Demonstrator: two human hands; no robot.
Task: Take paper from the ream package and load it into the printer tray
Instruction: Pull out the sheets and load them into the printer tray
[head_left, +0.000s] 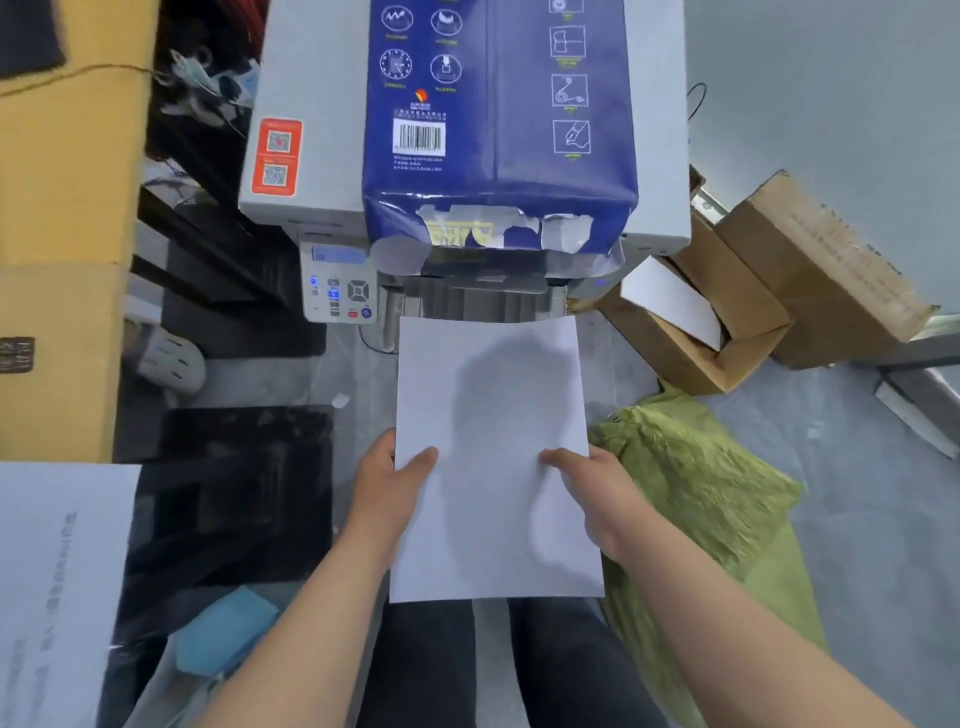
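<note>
Two bare hands, left hand (387, 486) and right hand (597, 493), each clamped on one side of white paper (493, 457), held before one grey printer (306, 104), one torn blue ream package (498, 119) on top

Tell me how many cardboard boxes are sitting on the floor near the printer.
2: an open cardboard box with a white sheet standing in it, right of the printer, and a closed cardboard box just beyond it, farther right. Others may lie out of view.
</note>
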